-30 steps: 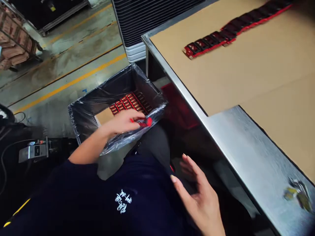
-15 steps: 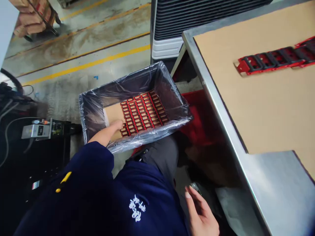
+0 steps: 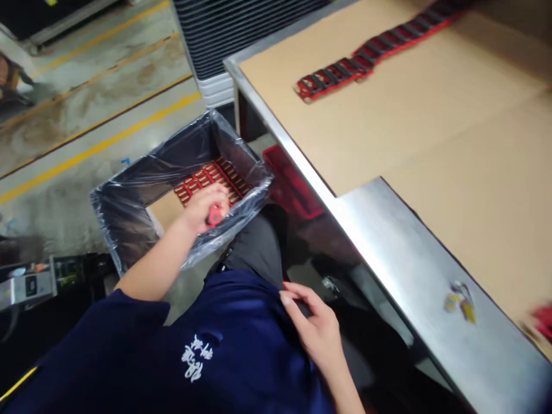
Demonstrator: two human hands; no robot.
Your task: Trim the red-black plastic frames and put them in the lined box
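Observation:
My left hand point(image 3: 206, 207) is raised over the near side of a plastic-lined crate point(image 3: 125, 230). Its fingers are closed around a red part point(image 3: 214, 215) with a small dark hole in its end. Below it, rows of red-and-black slotted parts point(image 3: 202, 177) lie on cardboard point(image 3: 166, 211) inside the crate. Beside the dark blue shirt, my right hand point(image 3: 314, 322) has thumb and forefinger drawn together near the table's edge. A speck of red shows at those fingertips, too small to name.
A metal table point(image 3: 366, 230) with a cardboard sheet point(image 3: 431, 109) stands to the right. A line of red-and-black parts point(image 3: 366, 57) lies on the sheet. Keys point(image 3: 460, 302) rest on the bare metal. Under the table is a red bin point(image 3: 297, 184); a louvred unit point(image 3: 241, 31) stands behind.
The view has swung right. My left hand has lifted from the parts in the crate and now holds a red part. My right hand has come up beside the shirt, its fingers closer together.

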